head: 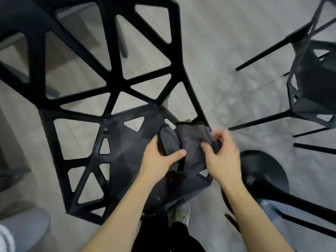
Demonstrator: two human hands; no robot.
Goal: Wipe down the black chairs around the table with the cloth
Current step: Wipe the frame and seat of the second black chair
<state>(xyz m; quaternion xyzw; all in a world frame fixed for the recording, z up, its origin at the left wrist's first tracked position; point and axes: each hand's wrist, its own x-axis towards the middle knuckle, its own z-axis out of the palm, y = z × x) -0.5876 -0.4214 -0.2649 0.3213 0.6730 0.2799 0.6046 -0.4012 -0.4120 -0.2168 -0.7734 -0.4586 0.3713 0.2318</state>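
Dark grey cloth point(189, 142) bunched over the right edge of the black chair point(116, 142) seat, centre of frame. Left hand point(160, 159) grips its left fold, thumb on top. Right hand point(221, 153) pinches its right side, fingers curled. Second black chair point(309, 84) at upper right, on grey floor point(218, 51).

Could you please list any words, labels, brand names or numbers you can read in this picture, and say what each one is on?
There are none: no text shows on the black chair, the grey cloth, the second chair, the shoe or the floor.
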